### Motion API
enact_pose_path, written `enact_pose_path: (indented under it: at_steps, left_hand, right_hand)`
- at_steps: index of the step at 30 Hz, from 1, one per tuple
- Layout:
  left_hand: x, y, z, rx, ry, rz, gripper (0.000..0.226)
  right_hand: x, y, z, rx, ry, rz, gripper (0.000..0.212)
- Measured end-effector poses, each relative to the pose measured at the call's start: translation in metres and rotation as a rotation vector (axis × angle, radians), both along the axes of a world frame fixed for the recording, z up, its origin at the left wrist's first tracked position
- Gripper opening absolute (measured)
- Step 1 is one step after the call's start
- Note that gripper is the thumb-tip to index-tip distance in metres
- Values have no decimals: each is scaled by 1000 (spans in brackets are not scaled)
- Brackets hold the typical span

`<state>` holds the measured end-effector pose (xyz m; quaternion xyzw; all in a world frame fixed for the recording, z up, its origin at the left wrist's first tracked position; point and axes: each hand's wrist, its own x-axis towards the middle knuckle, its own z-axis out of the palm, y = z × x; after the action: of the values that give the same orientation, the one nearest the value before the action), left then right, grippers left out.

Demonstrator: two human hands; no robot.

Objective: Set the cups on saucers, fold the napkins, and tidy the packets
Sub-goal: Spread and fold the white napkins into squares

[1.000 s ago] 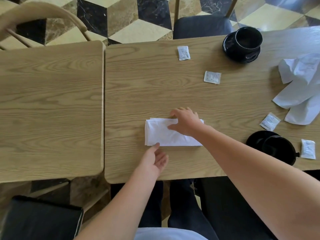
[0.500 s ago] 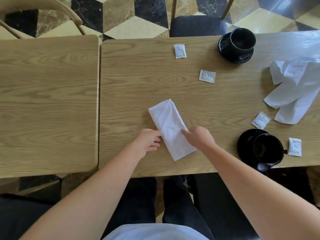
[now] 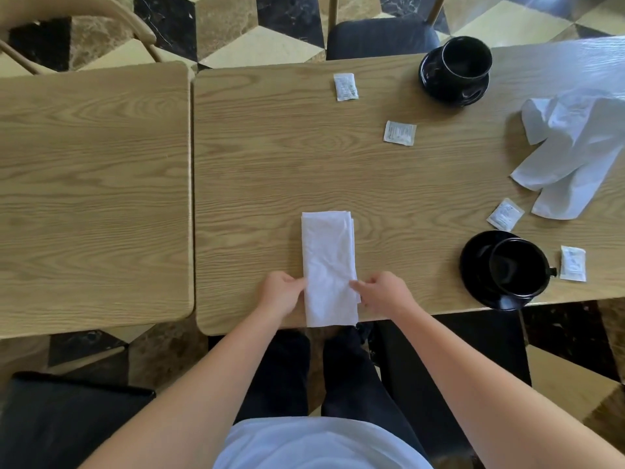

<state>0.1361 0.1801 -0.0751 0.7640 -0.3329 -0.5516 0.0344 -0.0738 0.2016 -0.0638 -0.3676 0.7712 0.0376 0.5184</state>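
Right then, head view: folded napkin (image 3: 328,269) lay lengthwise at the near edge of the table (image 3: 270,164), between my hands. My left hand (image 3: 282,294) pinched its left edge, my right hand (image 3: 384,292) pinched its right edge, fingers curled. Crumpled napkin (image 3: 575,154) sat far right, well apart. Near cup (image 3: 517,267) stood on its saucer (image 3: 473,265), packets (image 3: 399,133) scattered about.

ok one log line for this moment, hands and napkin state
left hand: pinches folded napkin | right hand: pinches it | crumpled napkin: unfolded | packets: scattered
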Motion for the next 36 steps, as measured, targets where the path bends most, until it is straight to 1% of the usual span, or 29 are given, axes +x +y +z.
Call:
enact_pose_path:
  at_steps: [1,3,5,7,11,14,16,17,20,22,25,28,30,32,34,36]
  left_hand:
    - [1,-7,-1,-59,-47,1,25]
    - [0,-21,-1,-107,-22,66,18]
    - [-3,-30,-1,-86,17,127,21]
    - [-7,-33,0,-40,30,138,24]
    - [-10,-31,2,73,49,125,30]
    - [-10,-30,4,108,117,146,31]
    - [-10,-31,5,120,173,144,29]
    - [-11,-31,6,117,195,148,27]
    - [-11,-36,7,112,269,176,24]
    - [-11,-39,9,164,324,178,21]
    - [-11,-42,11,219,339,148,12]
    - [-11,-43,11,245,326,155,18]
    - [-12,-42,9,245,300,196,20]
    - [-15,-42,7,231,291,256,15]
    - [-19,-44,7,217,307,320,10]
    - [-21,-45,9,206,318,363,16]
  right_hand:
    - [-1,-5,1,-50,3,-30,39]
    - [2,-16,2,-134,18,-80,39]
    - [7,-25,1,-194,40,-102,40]
    - [11,-29,2,-198,24,-134,41]
    - [13,-32,3,-112,-51,-220,40]
    - [12,-32,2,-36,-133,-252,38]
    - [9,-31,2,-13,-193,-287,28]
    - [7,-32,2,0,-224,-316,26]
    - [1,-33,1,89,-356,-442,25]
    - [-2,-33,1,150,-426,-495,26]
    - [-3,-33,-3,191,-449,-558,30]
    - [-3,-33,-4,226,-425,-563,29]
    - [-2,-32,-3,268,-423,-564,23]
    - [-2,-32,-4,297,-434,-617,12]
    - [0,-35,-4,283,-457,-726,9]
    - [4,-39,-4,232,-483,-796,8]
